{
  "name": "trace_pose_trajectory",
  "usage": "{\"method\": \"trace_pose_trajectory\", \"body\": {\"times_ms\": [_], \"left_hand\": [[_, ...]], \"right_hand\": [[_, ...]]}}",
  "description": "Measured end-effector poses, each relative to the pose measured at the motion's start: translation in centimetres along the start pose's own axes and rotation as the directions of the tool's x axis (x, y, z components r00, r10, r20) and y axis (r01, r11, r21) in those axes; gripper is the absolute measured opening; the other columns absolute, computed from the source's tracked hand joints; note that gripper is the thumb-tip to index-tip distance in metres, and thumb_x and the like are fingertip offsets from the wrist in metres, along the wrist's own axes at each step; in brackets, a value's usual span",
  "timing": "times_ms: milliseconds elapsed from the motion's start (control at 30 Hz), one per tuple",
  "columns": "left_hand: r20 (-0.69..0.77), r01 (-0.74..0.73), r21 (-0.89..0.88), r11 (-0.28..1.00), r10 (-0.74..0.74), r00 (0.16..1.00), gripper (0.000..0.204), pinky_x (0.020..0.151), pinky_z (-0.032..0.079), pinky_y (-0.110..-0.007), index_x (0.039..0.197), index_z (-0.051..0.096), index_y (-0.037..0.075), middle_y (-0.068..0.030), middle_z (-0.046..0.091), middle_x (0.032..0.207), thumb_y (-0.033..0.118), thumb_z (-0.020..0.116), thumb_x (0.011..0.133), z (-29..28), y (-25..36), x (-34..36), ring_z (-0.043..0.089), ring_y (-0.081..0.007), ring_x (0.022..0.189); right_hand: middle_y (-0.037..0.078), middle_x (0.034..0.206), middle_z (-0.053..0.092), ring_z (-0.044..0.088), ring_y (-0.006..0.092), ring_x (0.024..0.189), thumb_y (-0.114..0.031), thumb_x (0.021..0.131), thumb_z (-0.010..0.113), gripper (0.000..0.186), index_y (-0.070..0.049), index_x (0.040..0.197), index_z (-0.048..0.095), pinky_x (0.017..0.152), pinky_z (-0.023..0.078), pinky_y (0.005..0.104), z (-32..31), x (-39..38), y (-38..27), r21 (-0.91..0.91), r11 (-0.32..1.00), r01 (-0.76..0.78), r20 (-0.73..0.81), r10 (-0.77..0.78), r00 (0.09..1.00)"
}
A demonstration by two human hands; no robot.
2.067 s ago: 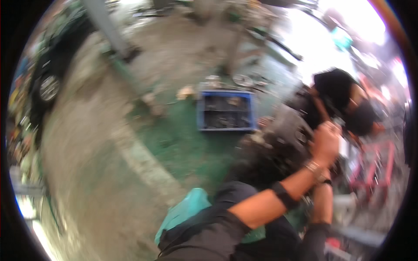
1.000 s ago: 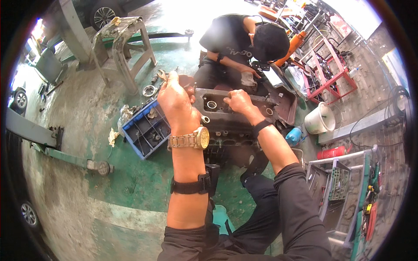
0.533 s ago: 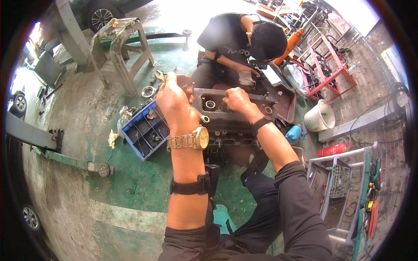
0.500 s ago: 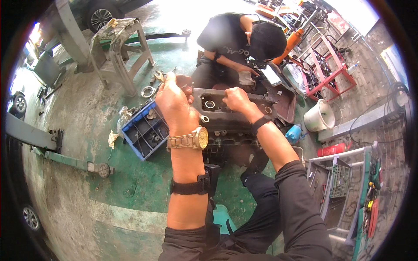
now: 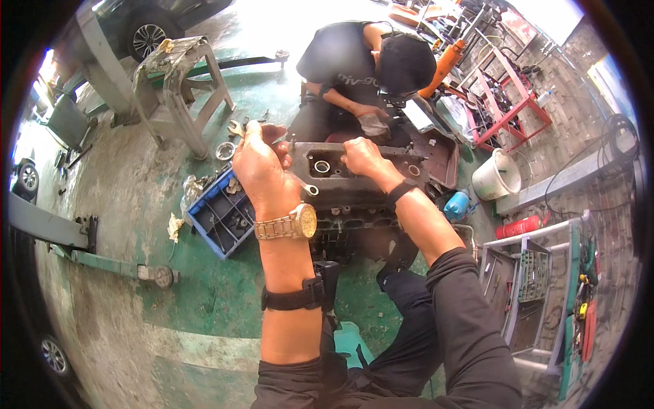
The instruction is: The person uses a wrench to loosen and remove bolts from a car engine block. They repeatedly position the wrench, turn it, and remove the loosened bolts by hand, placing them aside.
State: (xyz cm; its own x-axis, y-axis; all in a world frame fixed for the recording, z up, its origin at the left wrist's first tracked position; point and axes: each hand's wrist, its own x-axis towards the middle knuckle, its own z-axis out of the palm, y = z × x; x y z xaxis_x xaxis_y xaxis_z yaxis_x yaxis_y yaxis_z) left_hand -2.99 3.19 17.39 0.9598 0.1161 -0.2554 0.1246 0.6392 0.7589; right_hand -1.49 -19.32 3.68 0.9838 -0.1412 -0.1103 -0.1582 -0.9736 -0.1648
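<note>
left hand [image 5: 261, 165] is up by the left end of a grimy engine cover [image 5: 361, 187], fingers curled in around a wrench [image 5: 310, 189]. a ring end sticks out by the heel of the palm, over the near left corner of the cover, and an open end pokes out past the fingers on the other side. it looks like one tool, but the palm covers the middle so i can't swear to it. taking it as one, its long axis runs on a slant, from far left of the cover down to that near left corner.

right hand [image 5: 366, 158] is over the far half of the cover, fingers bunched together with the tips just right of a pale-rimmed hole [image 5: 321, 167]. can't tell if they're pinching something small or just resting there, the knuckles hide it. from those fingertips the ring end is off to the left and closer to the near edge, with the hole sitting between, so the left hand is the nearer one to the wrench, being wrapped round it.

on the floor left of the cover there's a blue divided tray [image 5: 204, 236] with small dark parts in it. across the far edge a co-worker [image 5: 340, 61] has a hand on a grey cloth or glove [image 5: 375, 127].
</note>
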Motion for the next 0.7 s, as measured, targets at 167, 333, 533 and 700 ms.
{"method": "trace_pose_trajectory", "body": {"times_ms": [167, 333, 533, 700], "left_hand": [[-0.014, -0.008, 0.011, 1.000, 0.009, 1.000, 0.032, 0.045, 0.036, -0.024, 0.079, 0.059, 0.001, -0.0084, 0.062, 0.075, 0.023, 0.047, 0.100, 0.2, 0.1, 0.0, 0.050, -0.0116, 0.054], [0.004, -0.006, 0.027, 1.000, 0.006, 1.000, 0.032, 0.046, 0.036, -0.024, 0.079, 0.060, 0.002, -0.0086, 0.063, 0.077, 0.024, 0.048, 0.099, 0.1, 0.0, 0.0, 0.050, -0.0115, 0.055], [0.003, -0.002, 0.033, 0.999, 0.002, 1.000, 0.032, 0.046, 0.036, -0.024, 0.080, 0.060, 0.002, -0.0081, 0.064, 0.077, 0.025, 0.048, 0.099, 0.0, -0.2, 0.3, 0.051, -0.0115, 0.055], [0.017, -0.003, 0.041, 0.999, 0.002, 1.000, 0.033, 0.046, 0.036, -0.024, 0.080, 0.061, 0.002, -0.0079, 0.064, 0.077, 0.025, 0.048, 0.099, 0.0, -0.4, 0.2, 0.051, -0.0114, 0.056]], "right_hand": [[0.020, 0.098, 0.070, 0.067, 0.0349, 0.095, -0.020, 0.083, 0.061, 0.023, -0.005, 0.097, 0.072, 0.084, 0.053, 0.0435, -0.2, -0.4, -0.1, 0.024, 1.000, 0.009, -0.045, -0.008, 0.999], [0.021, 0.091, 0.069, 0.066, 0.0374, 0.092, -0.030, 0.083, 0.068, 0.028, -0.003, 0.089, 0.071, 0.084, 0.052, 0.0457, 0.9, -0.3, -0.3, 0.014, 0.998, -0.066, -0.085, 0.067, 0.994], [0.019, 0.098, 0.070, 0.067, 0.0357, 0.094, -0.018, 0.083, 0.063, 0.018, -0.005, 0.091, 0.072, 0.081, 0.054, 0.0435, 0.5, 0.1, 0.0, -0.031, 1.000, 0.005, -0.017, -0.005, 1.000], [0.021, 0.090, 0.069, 0.066, 0.0371, 0.093, -0.030, 0.082, 0.070, 0.028, -0.003, 0.089, 0.071, 0.083, 0.052, 0.0456, 0.5, -0.7, 0.0, 0.101, 0.993, -0.058, -0.085, 0.066, 0.994]]}}
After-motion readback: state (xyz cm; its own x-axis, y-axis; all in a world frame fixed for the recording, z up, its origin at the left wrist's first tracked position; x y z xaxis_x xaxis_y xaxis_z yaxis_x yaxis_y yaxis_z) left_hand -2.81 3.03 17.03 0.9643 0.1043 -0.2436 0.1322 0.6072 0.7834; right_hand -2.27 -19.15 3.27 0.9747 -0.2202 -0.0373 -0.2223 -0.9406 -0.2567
